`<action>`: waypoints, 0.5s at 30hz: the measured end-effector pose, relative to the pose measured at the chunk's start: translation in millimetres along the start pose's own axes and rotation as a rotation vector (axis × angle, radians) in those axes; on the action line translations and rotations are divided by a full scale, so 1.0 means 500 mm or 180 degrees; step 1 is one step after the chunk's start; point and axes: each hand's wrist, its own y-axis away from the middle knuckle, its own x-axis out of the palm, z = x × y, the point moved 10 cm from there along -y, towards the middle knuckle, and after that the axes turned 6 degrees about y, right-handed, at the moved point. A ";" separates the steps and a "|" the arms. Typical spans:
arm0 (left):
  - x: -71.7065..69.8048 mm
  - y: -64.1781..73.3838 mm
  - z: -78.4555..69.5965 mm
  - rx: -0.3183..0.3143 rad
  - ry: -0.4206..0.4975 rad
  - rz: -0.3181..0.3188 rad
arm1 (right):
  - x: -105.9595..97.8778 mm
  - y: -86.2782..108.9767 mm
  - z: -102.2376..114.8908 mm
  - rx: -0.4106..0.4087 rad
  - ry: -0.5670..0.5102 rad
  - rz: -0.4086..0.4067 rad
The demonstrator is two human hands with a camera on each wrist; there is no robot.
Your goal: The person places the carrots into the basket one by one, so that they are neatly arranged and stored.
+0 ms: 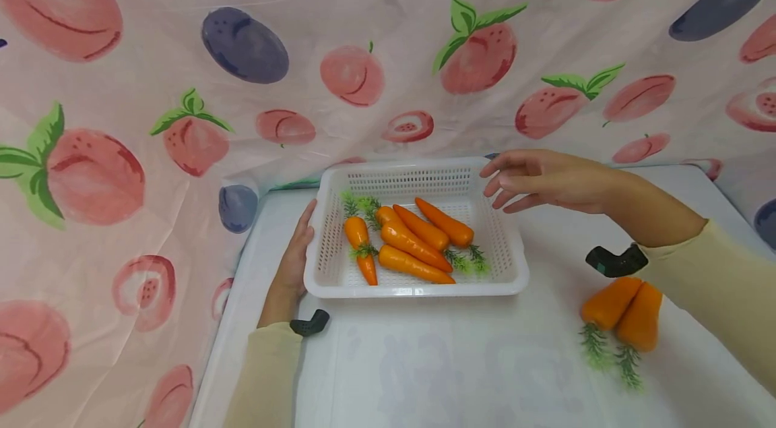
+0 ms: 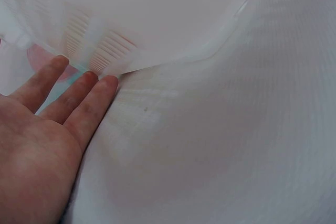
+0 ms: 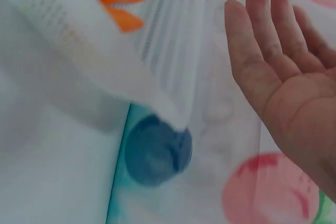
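A white slotted plastic basket point(image 1: 418, 292) sits on the table with several orange carrots point(image 1: 409, 243) lying in it, green tops attached. My left hand point(image 1: 295, 259) rests against the basket's left side; in the left wrist view its fingers point(image 2: 84, 103) are extended with their tips at the slotted wall. Above the basket's far right corner hovers my right hand point(image 1: 552, 182), holding nothing. In the right wrist view, the right palm point(image 3: 294, 93) faces the camera, fingers loosely extended and apart from the basket.
Two more carrots point(image 1: 639, 317) lie side by side on the white table point(image 1: 424, 360), under the right forearm. A fruit-printed cloth point(image 1: 364, 23) hangs behind the table and down its left side. Each wrist wears a black device point(image 1: 617, 261).
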 end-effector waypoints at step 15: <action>-0.001 0.000 0.002 0.0003 0.0015 -0.0021 | -0.085 0.112 -0.079 0.0085 0.1198 -0.0272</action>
